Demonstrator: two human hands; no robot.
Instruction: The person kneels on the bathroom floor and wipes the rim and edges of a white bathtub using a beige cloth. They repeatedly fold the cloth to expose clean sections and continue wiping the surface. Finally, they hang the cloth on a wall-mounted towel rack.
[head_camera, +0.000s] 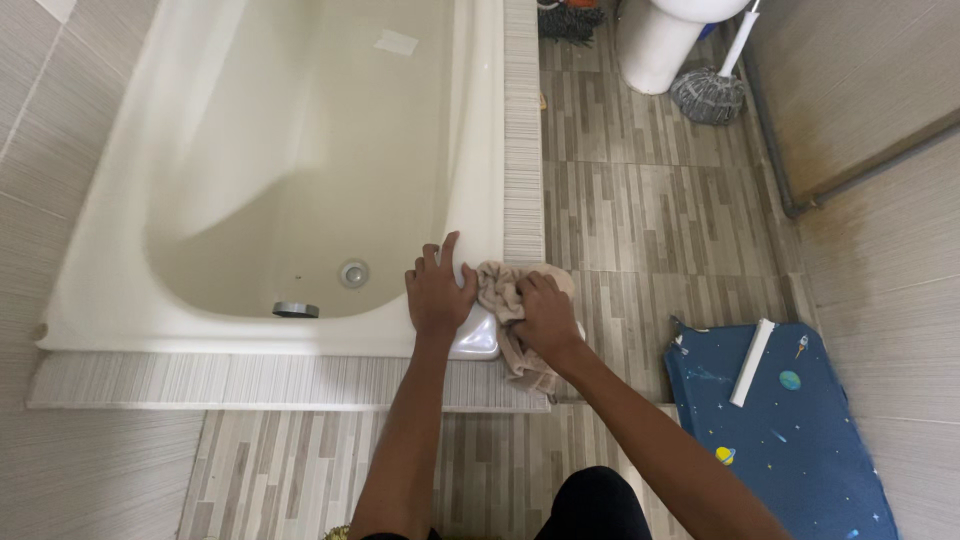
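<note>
Looking down, a person leaned over the near right corner of a cream-coloured glossy bathtub (250, 150). Their left hand (437, 292) lay flat with fingers spread on the tub's rim. Their right hand (545, 315) gripped a crumpled beige cloth (500, 290), pressing it against the corner edge. A dark blue mat with planet prints (800, 440) lay on the striped grey tiled floor (640, 200) to the right.

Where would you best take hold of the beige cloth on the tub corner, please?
Probably at the bunched upper part of the cloth, from above: it sits crumpled on the tub rim between the left hand and right hand, while its lower end hangs over the edge.
</note>
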